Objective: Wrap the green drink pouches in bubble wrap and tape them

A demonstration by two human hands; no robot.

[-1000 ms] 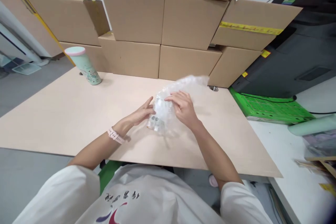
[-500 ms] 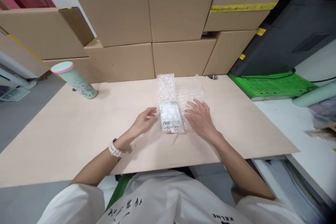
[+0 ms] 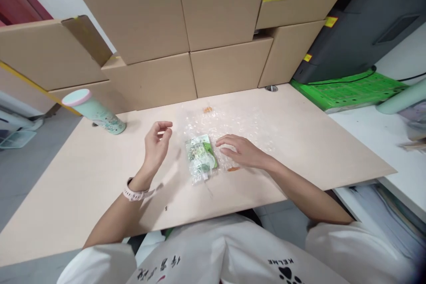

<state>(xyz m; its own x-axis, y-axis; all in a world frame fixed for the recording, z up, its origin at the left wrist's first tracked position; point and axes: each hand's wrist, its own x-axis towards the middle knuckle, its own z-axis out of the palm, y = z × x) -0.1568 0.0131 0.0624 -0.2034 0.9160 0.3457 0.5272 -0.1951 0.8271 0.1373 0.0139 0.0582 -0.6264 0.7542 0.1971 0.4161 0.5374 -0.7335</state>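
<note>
A flat packet with green and white print point(image 3: 202, 155) lies on the bubble wrap point(image 3: 233, 122), which is spread over the table and seems to cover part of it. To the left of the packet, my left hand point(image 3: 156, 145) is raised, its fingers bent but apart, with nothing in them. Just right of the packet, my right hand point(image 3: 242, 151) hovers over or rests on the wrap; which one I cannot tell. Its fingers stretch toward the packet and grip nothing. Small orange patches point(image 3: 207, 109) show on the wrap.
Cardboard boxes point(image 3: 146, 84) are stacked along the back edge of the table point(image 3: 100, 177). A mint-green tumbler point(image 3: 103, 115) with a pink rim stands at the back left. On the right are a green plastic pallet point(image 3: 353, 91) and a dark grey case point(image 3: 372, 35).
The bubble wrap, folded narrow before, now lies spread out wide. The packet now shows a green printed side. My left hand has lifted away leftward; my right hand has moved slightly left.
</note>
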